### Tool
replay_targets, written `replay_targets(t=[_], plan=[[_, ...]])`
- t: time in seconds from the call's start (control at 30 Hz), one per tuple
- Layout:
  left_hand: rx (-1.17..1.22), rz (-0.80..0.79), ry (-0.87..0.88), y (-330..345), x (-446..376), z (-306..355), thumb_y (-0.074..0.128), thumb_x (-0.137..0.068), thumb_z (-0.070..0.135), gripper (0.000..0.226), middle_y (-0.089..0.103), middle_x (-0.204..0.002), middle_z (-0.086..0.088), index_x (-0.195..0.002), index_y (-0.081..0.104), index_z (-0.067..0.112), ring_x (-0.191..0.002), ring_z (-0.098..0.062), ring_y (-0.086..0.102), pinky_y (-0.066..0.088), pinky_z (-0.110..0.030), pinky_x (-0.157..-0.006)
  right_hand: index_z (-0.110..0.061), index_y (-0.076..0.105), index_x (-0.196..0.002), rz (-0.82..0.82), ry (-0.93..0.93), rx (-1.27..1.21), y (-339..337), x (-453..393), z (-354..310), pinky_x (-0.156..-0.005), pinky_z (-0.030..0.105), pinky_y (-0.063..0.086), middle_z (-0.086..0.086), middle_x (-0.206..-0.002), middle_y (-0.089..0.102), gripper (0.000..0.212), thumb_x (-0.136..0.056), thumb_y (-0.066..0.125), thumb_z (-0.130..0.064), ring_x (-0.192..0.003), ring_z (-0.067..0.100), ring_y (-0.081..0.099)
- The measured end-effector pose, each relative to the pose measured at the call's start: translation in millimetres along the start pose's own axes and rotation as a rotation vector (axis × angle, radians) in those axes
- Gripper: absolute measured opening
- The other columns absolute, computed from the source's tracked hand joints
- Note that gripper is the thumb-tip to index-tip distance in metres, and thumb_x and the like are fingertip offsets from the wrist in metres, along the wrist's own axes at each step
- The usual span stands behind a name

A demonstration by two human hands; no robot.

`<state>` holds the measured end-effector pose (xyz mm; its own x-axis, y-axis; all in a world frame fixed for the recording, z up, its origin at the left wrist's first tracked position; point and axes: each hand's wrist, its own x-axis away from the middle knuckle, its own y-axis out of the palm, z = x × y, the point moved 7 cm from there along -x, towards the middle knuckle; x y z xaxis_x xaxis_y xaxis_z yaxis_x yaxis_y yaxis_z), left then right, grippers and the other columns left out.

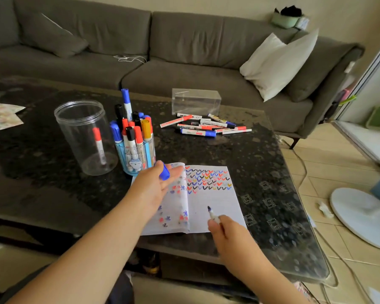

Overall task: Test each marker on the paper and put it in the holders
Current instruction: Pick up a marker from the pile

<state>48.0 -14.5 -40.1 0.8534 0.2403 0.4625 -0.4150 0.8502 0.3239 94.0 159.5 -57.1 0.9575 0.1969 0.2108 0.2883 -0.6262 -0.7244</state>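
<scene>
Two hands over paper (215, 207), R hand (223, 232) fingers pinch uncapped marker (212, 214), L hand (156, 185) fingers hold blue cap (164, 172)

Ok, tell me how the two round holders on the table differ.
The clear jar is wider and holds one red-capped marker; the blue holder is narrower and crammed with markers. The clear jar is plain and colourless; the blue holder is tinted and bears a cartoon figure. Both stand upright, side by side, left of the paper.
</scene>
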Motion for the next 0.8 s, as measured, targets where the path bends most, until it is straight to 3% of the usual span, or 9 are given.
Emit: replay_targets(t=[0.07, 0.13, 0.23, 0.3, 0.43, 0.53, 0.63, 0.73, 0.8], plan=[[-0.07, -0.096, 0.004, 4, 0, -10, 0.039, -0.1, 0.029, 0.028, 0.069, -0.1, -0.004, -0.104, 0.059, 0.01, -0.109, -0.021, 0.06, 0.04, -0.038, -0.103, -0.005, 0.053, -0.084, -0.034, 0.036, -0.259, -2, -3, 9, -0.056, 0.025, 0.038, -0.002, -0.063, 0.05, 0.034, -0.098, 0.043, -0.034, -0.054, 0.012, 0.043], [-0.197, -0.05, 0.001, 2, 2, -18, 0.046, -0.097, 0.032, 0.025, 0.065, -0.112, -0.005, -0.099, 0.063, 0.014, -0.108, -0.021, 0.058, 0.046, -0.037, -0.094, -0.003, 0.059, -0.091, -0.072, 0.048, -0.431, -6, -7, 7, -0.057, 0.026, 0.041, 0.0, -0.063, 0.053, 0.033, -0.1, 0.041, -0.029, -0.055, 0.013, 0.047], [-0.426, 0.052, 0.007, -9, 3, -21, 0.053, -0.09, 0.046, 0.025, 0.064, -0.11, -0.003, -0.095, 0.067, 0.026, -0.1, -0.019, 0.058, 0.047, -0.041, -0.095, -0.024, 0.058, -0.109, -0.07, 0.007, -0.582, -14, -14, -3, -0.059, 0.018, 0.047, 0.0, -0.076, 0.067, 0.017, -0.099, 0.044, -0.026, -0.059, 0.009, 0.056], [-0.506, 0.045, 0.024, -13, 1, -22, 0.056, -0.087, 0.048, 0.026, 0.066, -0.099, -0.003, -0.087, 0.07, 0.026, -0.094, -0.019, 0.058, 0.046, -0.046, -0.097, -0.036, 0.05, -0.116, -0.043, -0.009, -0.727, -18, -20, -5, -0.062, 0.019, 0.051, 0.006, -0.09, 0.071, 0.024, -0.097, 0.049, -0.021, -0.06, 0.01, 0.059], [-0.636, 0.008, 0.091, -10, -5, -13, 0.061, -0.089, 0.028, 0.017, 0.067, -0.096, -0.001, -0.102, 0.07, 0.02, -0.09, -0.015, 0.059, 0.049, -0.031, -0.084, -0.014, 0.065, -0.102, 0.002, -0.008, -1.015, -26, -38, -10, -0.061, 0.025, 0.054, 0.018, -0.088, 0.068, 0.024, -0.099, 0.042, -0.009, -0.059, 0.017, 0.061], [-0.761, -0.026, 0.168, -6, -14, -8, 0.067, -0.085, 0.018, 0.018, 0.069, -0.102, 0.002, -0.102, 0.068, 0.022, -0.096, -0.015, 0.062, 0.051, -0.034, -0.089, -0.004, 0.067, -0.101, -0.045, 0.082, -1.328, -24, -58, -7, -0.059, 0.024, 0.056, 0.02, -0.08, 0.069, 0.028, -0.096, 0.04, 0.001, -0.062, 0.018, 0.065], [-0.866, -0.051, 0.219, -4, -23, -6, 0.072, -0.08, 0.014, 0.021, 0.069, -0.099, 0.005, -0.097, 0.064, 0.024, -0.093, -0.009, 0.063, 0.051, -0.028, -0.087, -0.01, 0.061, -0.098, -0.041, 0.038, -1.217, -22, -80, 1, -0.06, 0.024, 0.052, 0.01, -0.071, 0.067, 0.026, -0.095, 0.04, 0.006, -0.064, 0.017, 0.059], [-0.904, -0.08, 0.264, -4, -31, -10, 0.073, -0.078, 0.014, 0.022, 0.069, -0.094, 0.007, -0.087, 0.061, 0.029, -0.088, -0.007, 0.064, 0.053, -0.028, -0.084, -0.016, 0.056, -0.088, 0.026, -0.047, -0.778, -23, -97, 7, -0.058, 0.026, 0.039, -0.003, -0.058, 0.054, 0.009, -0.096, 0.051, -0.017, -0.057, 0.012, 0.045], [-0.945, -0.085, 0.294, -4, -36, -12, 0.073, -0.078, 0.016, 0.023, 0.067, -0.091, 0.01, -0.085, 0.058, 0.032, -0.085, -0.005, 0.063, 0.052, -0.022, -0.079, -0.016, 0.06, -0.085, 0.074, -0.062, -0.625, -22, -106, 11, -0.053, 0.018, 0.035, -0.008, -0.057, 0.049, 0.022, -0.096, 0.048, -0.031, -0.052, 0.005, 0.04]])
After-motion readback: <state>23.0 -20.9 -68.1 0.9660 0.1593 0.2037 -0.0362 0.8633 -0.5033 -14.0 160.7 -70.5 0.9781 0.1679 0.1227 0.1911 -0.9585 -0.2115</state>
